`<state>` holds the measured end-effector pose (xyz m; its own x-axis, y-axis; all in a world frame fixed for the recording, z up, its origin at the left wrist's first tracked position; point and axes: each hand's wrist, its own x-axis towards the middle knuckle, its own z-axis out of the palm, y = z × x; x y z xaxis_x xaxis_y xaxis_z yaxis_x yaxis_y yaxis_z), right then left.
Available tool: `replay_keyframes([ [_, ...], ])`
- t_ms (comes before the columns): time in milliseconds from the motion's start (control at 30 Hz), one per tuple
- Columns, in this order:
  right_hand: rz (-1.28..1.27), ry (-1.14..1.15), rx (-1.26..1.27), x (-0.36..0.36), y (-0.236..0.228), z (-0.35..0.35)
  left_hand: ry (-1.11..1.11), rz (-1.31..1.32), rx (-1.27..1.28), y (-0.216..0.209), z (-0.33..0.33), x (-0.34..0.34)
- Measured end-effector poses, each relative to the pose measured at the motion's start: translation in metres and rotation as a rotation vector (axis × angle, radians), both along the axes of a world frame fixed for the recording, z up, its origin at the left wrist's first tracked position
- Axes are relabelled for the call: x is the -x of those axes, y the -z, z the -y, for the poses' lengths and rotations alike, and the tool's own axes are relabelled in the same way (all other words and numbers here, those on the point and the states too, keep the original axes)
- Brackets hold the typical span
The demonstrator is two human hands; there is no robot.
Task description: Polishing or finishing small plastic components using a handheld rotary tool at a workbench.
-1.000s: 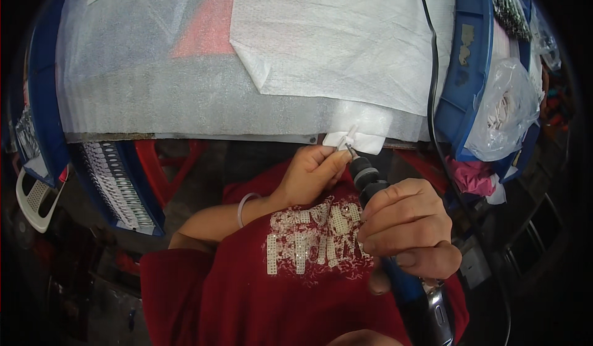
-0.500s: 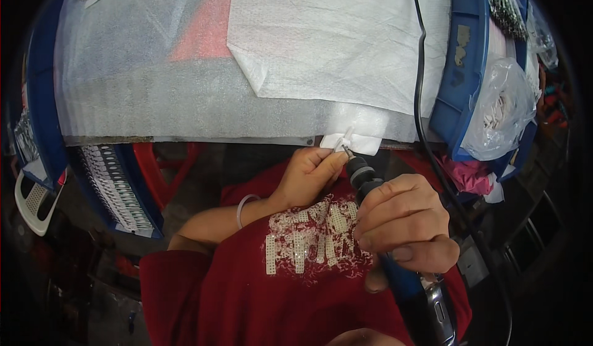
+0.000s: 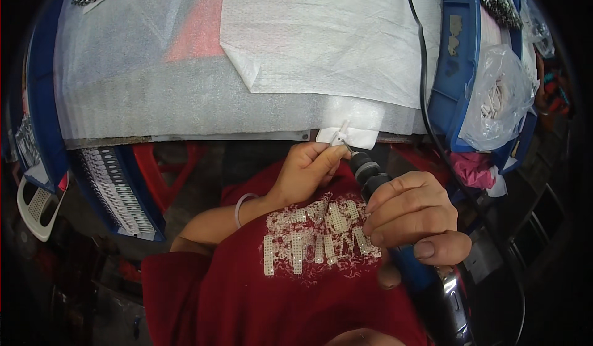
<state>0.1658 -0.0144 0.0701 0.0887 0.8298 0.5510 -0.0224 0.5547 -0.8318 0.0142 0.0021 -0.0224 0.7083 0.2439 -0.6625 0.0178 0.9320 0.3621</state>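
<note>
My left hand pinches a small white part between thumb and forefinger, at the near edge of the table. Under the part lies a white pad that overhangs this edge. My right hand is wrapped round an electric screwdriver with a black nose and a blue body. Its thin bit points up and left and ends close to the left fingertips and the white part. Whether the bit touches the part, I cannot tell.
Translucent foam and a white woven sheet cover the table. A black cable crosses its right side. Blue bins flank it, with a clear plastic bag at the right. A red stool stands beneath the left side.
My right hand and the screwdriver have shifted slightly right and down. More of the white part now shows above my left fingertips. The view has shifted a little.
</note>
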Motion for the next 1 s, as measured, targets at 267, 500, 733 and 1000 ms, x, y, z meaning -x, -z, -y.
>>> replay_keyframes([
  [267,0.011,-0.027,0.046,-0.001,-0.001,-0.001,-0.01,0.003,0.0,0.002,0.001,-0.001],
  [500,0.003,-0.058,0.039,0.002,0.004,-0.004,-0.001,-0.025,-0.029,0.002,0.001,0.0],
  [733,0.124,-0.078,0.084,-0.003,0.003,-0.01,0.047,-0.098,-0.053,0.0,-0.001,-0.001],
  [1000,0.178,-0.095,0.09,-0.009,-0.002,-0.009,0.02,-0.08,-0.045,-0.003,-0.002,-0.003],
])
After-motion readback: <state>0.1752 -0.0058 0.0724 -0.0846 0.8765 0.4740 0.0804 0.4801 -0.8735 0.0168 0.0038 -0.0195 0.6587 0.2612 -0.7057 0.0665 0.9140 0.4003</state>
